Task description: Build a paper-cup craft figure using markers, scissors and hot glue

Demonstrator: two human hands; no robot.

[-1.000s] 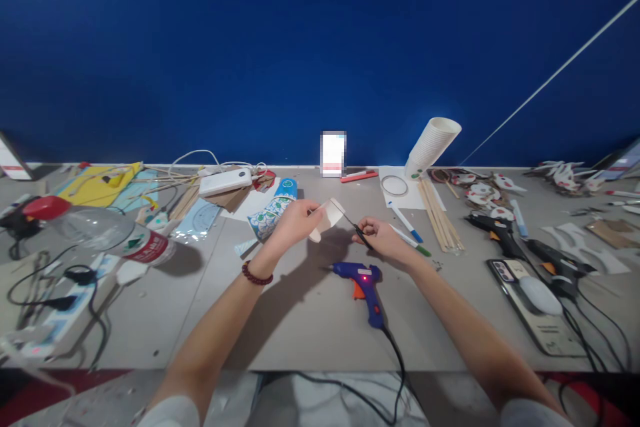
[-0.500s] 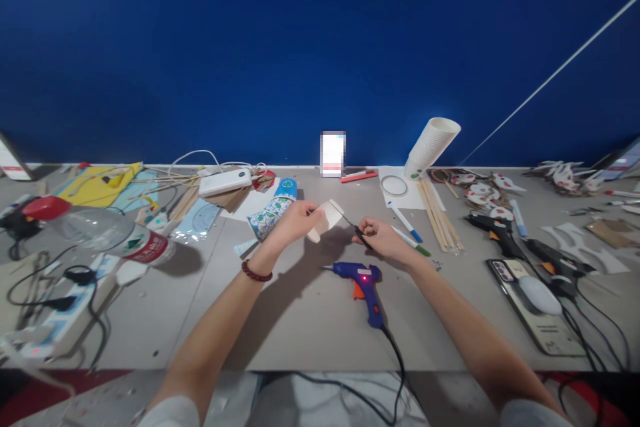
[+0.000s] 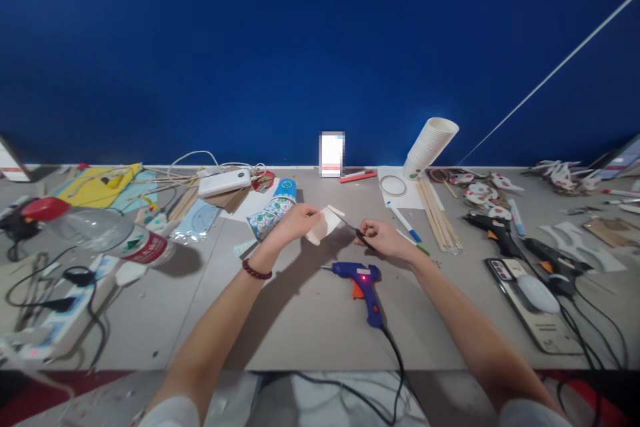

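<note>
My left hand pinches a white paper piece above the middle of the table. In my right hand are dark scissors, their blades pointing left at the paper's upper right edge. A blue glue gun with a lit red light lies just below both hands. Beside my left hand, a blue and white patterned cup lies on its side.
A bottle with a red cap and a power strip are at the left. Stacked white cups, wooden sticks and a phone are at the right. A lit screen stands at the back.
The paper piece has turned slightly in my left hand and its lower part has shifted. The scissors have moved very slightly; my right hand still holds them.
</note>
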